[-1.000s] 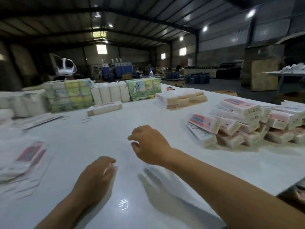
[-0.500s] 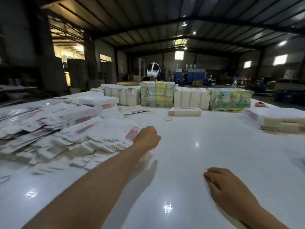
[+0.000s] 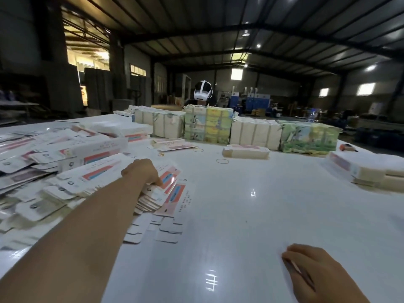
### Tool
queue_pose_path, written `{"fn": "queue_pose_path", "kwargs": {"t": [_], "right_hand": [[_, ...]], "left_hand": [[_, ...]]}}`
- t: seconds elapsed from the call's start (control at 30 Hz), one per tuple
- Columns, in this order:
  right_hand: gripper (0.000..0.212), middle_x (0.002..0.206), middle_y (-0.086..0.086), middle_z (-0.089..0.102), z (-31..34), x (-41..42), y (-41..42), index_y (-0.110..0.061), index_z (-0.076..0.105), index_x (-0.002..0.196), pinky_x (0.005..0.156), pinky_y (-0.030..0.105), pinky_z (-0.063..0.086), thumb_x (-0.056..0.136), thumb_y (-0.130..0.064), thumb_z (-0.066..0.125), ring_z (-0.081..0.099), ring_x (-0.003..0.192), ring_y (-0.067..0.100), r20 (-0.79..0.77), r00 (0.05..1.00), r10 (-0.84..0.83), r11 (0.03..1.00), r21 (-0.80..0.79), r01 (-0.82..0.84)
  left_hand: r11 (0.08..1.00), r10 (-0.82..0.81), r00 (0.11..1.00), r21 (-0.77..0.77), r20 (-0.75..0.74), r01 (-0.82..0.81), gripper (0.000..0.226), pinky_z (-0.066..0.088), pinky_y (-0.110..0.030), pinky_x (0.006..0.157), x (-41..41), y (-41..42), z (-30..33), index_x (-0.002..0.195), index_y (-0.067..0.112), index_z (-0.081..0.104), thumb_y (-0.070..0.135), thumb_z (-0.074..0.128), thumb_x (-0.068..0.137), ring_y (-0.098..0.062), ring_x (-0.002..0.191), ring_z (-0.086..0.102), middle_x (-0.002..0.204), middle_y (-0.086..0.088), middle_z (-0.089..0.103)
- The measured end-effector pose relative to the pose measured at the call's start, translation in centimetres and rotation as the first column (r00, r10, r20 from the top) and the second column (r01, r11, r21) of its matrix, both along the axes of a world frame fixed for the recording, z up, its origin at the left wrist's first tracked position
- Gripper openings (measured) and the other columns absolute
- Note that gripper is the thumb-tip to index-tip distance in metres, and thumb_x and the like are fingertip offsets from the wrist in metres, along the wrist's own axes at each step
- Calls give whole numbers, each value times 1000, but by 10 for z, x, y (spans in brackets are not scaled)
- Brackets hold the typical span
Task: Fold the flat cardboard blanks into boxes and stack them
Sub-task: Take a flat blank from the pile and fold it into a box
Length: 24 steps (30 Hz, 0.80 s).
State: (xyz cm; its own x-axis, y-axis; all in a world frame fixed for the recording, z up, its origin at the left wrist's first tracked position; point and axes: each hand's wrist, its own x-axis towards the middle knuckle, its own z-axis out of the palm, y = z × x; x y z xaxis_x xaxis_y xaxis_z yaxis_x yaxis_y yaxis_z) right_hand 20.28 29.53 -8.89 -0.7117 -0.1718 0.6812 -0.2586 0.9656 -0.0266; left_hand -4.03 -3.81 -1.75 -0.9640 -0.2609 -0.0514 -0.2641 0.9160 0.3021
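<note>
Left hand (image 3: 141,172) reaches out over the heap of flat cardboard blanks (image 3: 72,171) at the left of the white table (image 3: 251,215), fingers curled down onto the top sheets at the heap's right edge; whether it actually grips a blank cannot be told, fingertips are hidden behind the knuckles. Right hand (image 3: 314,274) rests low on the bare table at bottom right, fingers loosely curled, holding nothing. Blanks are white with red-and-blue print, fanned and overlapping; a few lie spilled on the table just right of and below the left forearm. One folded box (image 3: 245,151) lies alone near the middle far side, a rubber band (image 3: 222,161) just in front of it. More folded boxes (image 3: 369,171) are stacked at the right edge. Wrapped bundles (image 3: 207,124) stand in a row along the far edge. A person wearing a white headset (image 3: 202,91) is behind that row.
</note>
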Motion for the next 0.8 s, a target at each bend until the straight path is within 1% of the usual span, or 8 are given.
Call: {"fn": "queue_pose_path", "kwargs": {"t": [0.17,0.27,0.37,0.4,0.47,0.57,0.67,0.8], "right_hand": [[42,71,-2,71,-6,-2,6,-17,75,63,44,24,52,29,-2,95,69,61,14,28,999,46,998,-47,-45],[36,84,-8,71,-9,1,8,-22,76,77,58,19,53,47,-13,93,69,75,10,106,994,26,999,-47,-21],[36,123,-14,57,-2,3,10,-30,58,124,89,17,40,89,-36,61,53,108,2,377,924,-57,965,-217,148],[37,123,-14,57,4,5,11,-29,54,128,87,14,39,92,-38,56,54,102,-4,443,897,6,877,-433,208],[30,103,-7,69,18,7,15,-24,60,120,69,12,46,92,-35,57,63,81,-3,311,912,268,406,-895,186],[29,84,13,70,29,13,23,-8,64,108,44,24,47,94,-30,52,63,55,19,-5,859,512,-261,-954,150],[18,75,18,71,29,22,21,5,63,100,41,24,47,92,-9,54,59,46,19,68,884,463,-170,-972,164],[14,71,20,70,29,27,11,4,67,91,48,27,51,88,-5,56,64,52,25,86,899,430,-29,-994,109]], "left_hand": [[993,-39,962,-114,-271,8,38,42,-31,68,13,24,2,114,15,44,29,64,84,-20,84,53,95,-5,55],[931,-139,917,265,-373,249,17,46,-28,57,31,45,19,100,13,50,17,61,88,-21,78,58,99,-10,60],[611,-180,898,670,-401,422,18,50,-26,44,82,77,32,95,10,53,13,67,85,-22,64,70,81,-5,70],[532,-239,891,715,-386,453,17,51,-25,44,101,89,32,95,9,53,13,68,85,-21,62,71,75,-2,72],[481,-383,851,708,-360,517,15,52,-22,46,134,111,22,94,11,54,14,67,85,-18,62,71,73,5,73],[497,-526,818,696,-233,518,14,54,-21,51,169,138,-3,97,16,57,17,66,86,-13,70,71,78,11,73],[619,-565,811,573,-149,537,22,58,-26,65,188,156,-19,103,24,57,31,68,85,-14,78,70,95,9,70],[659,-733,643,3,-221,752,95,43,-33,96,209,186,-19,143,32,26,74,57,63,-10,114,43,137,8,38]]}}
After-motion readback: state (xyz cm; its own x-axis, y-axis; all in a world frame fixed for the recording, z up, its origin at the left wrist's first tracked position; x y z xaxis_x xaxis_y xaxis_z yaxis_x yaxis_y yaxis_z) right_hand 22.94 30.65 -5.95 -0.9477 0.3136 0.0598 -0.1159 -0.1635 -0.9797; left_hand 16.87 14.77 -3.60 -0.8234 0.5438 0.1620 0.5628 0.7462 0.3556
